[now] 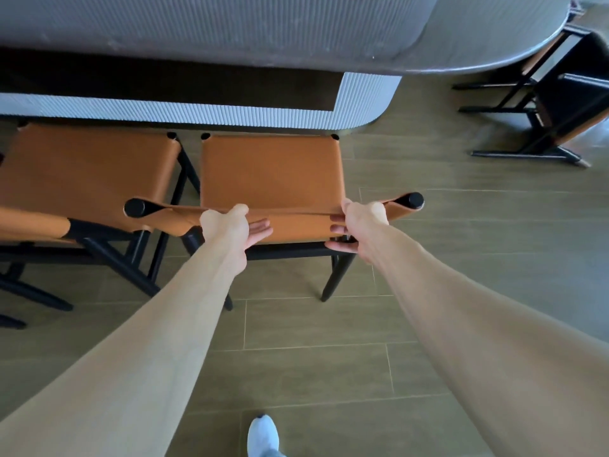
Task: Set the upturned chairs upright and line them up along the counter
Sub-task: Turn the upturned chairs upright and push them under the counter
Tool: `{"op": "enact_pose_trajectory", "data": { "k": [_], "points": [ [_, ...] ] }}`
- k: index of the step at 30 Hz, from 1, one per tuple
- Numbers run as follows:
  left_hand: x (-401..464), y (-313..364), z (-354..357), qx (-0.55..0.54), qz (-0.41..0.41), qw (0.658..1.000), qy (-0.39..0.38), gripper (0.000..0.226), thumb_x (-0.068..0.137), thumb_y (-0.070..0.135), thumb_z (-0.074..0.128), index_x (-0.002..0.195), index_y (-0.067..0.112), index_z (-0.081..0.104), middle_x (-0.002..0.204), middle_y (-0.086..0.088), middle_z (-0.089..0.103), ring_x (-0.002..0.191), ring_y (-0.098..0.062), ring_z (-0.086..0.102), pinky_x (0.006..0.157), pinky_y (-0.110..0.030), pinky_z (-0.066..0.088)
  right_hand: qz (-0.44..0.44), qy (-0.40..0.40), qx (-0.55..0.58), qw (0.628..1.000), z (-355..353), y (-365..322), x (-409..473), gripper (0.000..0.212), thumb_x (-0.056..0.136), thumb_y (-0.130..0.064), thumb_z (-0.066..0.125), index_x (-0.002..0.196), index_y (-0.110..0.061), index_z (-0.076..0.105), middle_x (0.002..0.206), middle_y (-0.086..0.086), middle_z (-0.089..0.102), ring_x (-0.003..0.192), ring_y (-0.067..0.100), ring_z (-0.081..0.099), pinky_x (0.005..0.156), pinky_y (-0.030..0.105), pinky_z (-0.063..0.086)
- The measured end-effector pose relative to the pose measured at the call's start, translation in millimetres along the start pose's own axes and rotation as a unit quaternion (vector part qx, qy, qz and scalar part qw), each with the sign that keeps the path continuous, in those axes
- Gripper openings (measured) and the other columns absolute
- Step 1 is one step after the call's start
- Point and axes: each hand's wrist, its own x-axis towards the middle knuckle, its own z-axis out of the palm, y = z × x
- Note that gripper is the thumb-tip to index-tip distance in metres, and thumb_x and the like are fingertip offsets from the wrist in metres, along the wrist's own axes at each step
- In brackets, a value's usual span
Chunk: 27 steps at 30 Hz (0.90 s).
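Gripping chair backrest: left hand, right hand, fingers curled beneath.

Even, soft daylight, medium-bright, no hard glare. Forearms look washed out and pale. Deep shadow in the recess under the counter; soft shadows on the floor below the chair legs. Strong wide-angle bending at the edges: counter front curves, floor lines bow. Slight motion blur top right around the dark chair; centre fairly sharp.
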Motion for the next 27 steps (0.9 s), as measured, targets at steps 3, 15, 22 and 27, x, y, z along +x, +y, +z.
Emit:
{"op": "enact_pose_trajectory", "data": {
  "k": [3,15,22,27],
  "points": [
    [-18,5,3,0.119,-0.017,0.993,-0.005,0.038,0.104,0.026,0.051,0.138,0.01,0.044,0.134,-0.016,0.058,0.09,-0.031,0.074,0.082,-0.051,0.062,0.003,-0.006,-0.052,0.999,-9,-8,-14,0.029,0.102,-0.029,0.053,0.12,-0.006,0.057,0.099,0.009,0.07,0.086,0.024,0.069,0.05,0.041,0.062],
    [-195,84,147,0.245,0.169,0.922,-0.249,0.038,0.103,0.045,0.047,0.105,0.016,0.073,0.105,-0.004,0.076,0.102,-0.021,0.071,0.09,-0.043,0.057,-0.249,0.029,-0.028,0.968,-194,-120,-110,0.054,0.096,-0.056,0.043,0.092,-0.011,0.074,0.103,0.009,0.076,0.1,0.027,0.07,0.084,0.034,0.052],
    [-328,68,302,0.139,0.306,0.884,-0.325,0.026,0.105,0.033,0.048,0.114,0.018,0.066,0.125,-0.01,0.067,0.107,-0.027,0.068,0.093,-0.048,0.054,-0.365,0.049,0.139,0.919,-398,-170,-96,0.039,0.103,-0.049,0.043,0.094,-0.026,0.073,0.107,-0.002,0.076,0.101,0.015,0.071,0.103,0.042,0.05],
    [-391,20,408,0.087,0.307,0.89,-0.325,0.021,0.105,0.037,0.048,0.106,0.025,0.065,0.118,-0.002,0.069,0.109,-0.021,0.068,0.083,-0.039,0.058,-0.349,0.07,0.188,0.915,-543,-184,-70,0.039,0.105,-0.045,0.041,0.096,-0.022,0.071,0.113,0.006,0.074,0.105,0.02,0.07,0.103,0.042,0.051]
  ]
}}
